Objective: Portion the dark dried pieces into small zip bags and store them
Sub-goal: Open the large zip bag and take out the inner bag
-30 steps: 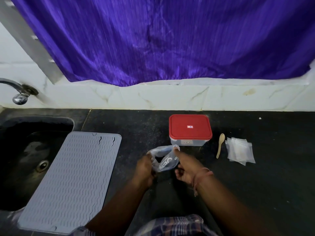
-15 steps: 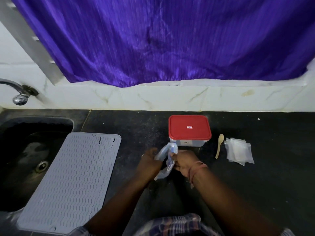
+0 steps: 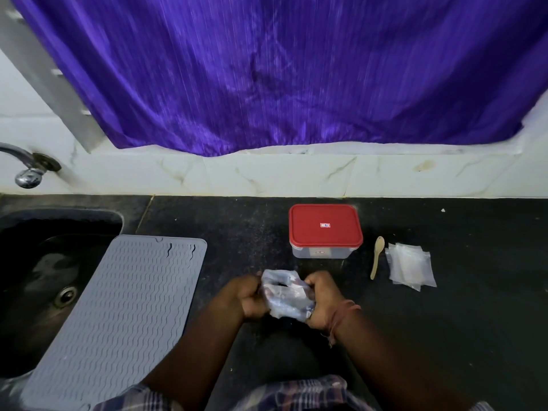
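A crumpled plastic bag (image 3: 284, 293) is held just above the surface near its front edge, gripped on either side by the left hand (image 3: 247, 298) and right hand (image 3: 321, 299), fingers curled into the film. The step looks like opening it. The mouth is best eased apart gently and kept upward, so nothing spills. The box (image 3: 325, 231), spoon (image 3: 377, 256) and zip bags (image 3: 410, 266) lie behind, towards the right.

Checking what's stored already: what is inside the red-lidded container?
Cannot tell. The red lid covers the container, and its translucent front wall shows no clear contents.
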`<state>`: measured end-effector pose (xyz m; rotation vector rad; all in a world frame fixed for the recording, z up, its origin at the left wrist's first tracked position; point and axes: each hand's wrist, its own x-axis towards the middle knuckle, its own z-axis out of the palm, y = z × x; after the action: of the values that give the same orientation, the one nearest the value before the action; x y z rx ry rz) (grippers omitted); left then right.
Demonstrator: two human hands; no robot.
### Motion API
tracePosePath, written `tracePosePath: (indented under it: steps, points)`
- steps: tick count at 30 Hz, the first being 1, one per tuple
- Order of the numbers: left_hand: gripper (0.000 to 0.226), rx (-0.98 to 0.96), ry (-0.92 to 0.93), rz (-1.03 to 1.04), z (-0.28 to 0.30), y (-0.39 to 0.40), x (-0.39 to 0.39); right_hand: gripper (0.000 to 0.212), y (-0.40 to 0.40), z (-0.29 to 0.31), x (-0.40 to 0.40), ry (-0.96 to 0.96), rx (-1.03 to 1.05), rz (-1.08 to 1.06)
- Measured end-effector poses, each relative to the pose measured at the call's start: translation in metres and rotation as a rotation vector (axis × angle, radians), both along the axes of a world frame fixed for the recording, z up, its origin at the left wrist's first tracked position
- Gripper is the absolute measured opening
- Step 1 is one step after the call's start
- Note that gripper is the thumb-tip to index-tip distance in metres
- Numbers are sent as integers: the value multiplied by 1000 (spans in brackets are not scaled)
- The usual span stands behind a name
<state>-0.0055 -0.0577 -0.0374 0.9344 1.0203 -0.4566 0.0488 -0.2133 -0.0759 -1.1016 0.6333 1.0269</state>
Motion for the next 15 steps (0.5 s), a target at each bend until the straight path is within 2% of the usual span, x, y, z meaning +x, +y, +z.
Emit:
tracePosePath:
  steps: [2, 3, 4, 6, 7, 8, 10, 11, 13, 15]
  points:
    - [31, 49, -30, -62, 7, -1, -3, 45, 2, 5, -3, -52, -38, 47]
    - [33, 50, -34, -97, 9, -3, -4, 42, 5, 6, -1, -96, -86, 79]
    - [31, 94, -28, -113, 11, -5, -7, 31, 7, 4, 2, -192, -153, 141]
    - [26, 167, -69, -126, 9, -6, -7, 16, 12, 4, 7, -505, -314, 365]
    - [36, 227, -59, -118, 1, -5, -5, 16, 13, 4, 6, -647, -361, 429]
    - [27, 250, -73, -95, -6, -4, -2, 19, 14, 5, 4, -748, -371, 452]
    - [41, 294, -94, -39, -14, -1, 1, 25, 17, 9, -1, -903, -352, 477]
    - [50, 281, -131, -34, -17, 0, 2, 23, 19, 11, -2, -981, -382, 560]
    - [62, 254, -214, -55, -21, 5, 2, 11, 20, 6, -2, -1086, -467, 713]
    - [55, 261, -286, -106, -21, 8, 0, 9, 18, -2, 3, -1077, -555, 728]
